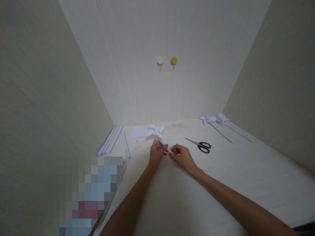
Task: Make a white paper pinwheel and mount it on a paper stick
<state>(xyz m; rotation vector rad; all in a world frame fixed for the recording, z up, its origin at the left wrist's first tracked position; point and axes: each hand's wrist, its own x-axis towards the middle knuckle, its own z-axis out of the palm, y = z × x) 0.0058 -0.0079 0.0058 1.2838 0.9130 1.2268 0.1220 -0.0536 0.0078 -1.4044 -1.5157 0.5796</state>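
Prob. partway thru: two bladed paper sticks (222,133) at the back R of the white table (246,177) look complete. A third piece (154,130), mid-table in front of the person, has its bladed head on, but its stem (169,150) looks unfinished, I'd guess. Prob. remaining: the bundle of plain tubes (110,141) at L and the single tube (126,144) just beside it, all w/o heads. L hand (157,151) is pinched on the stem near the head; R hand (181,158) is clamped on it lower down. The piece is all white paper, head splayed w/ pointed folds, partly over/against a flat sheet (138,131) (can't tell which); stem slim, slanting toward the person's R.
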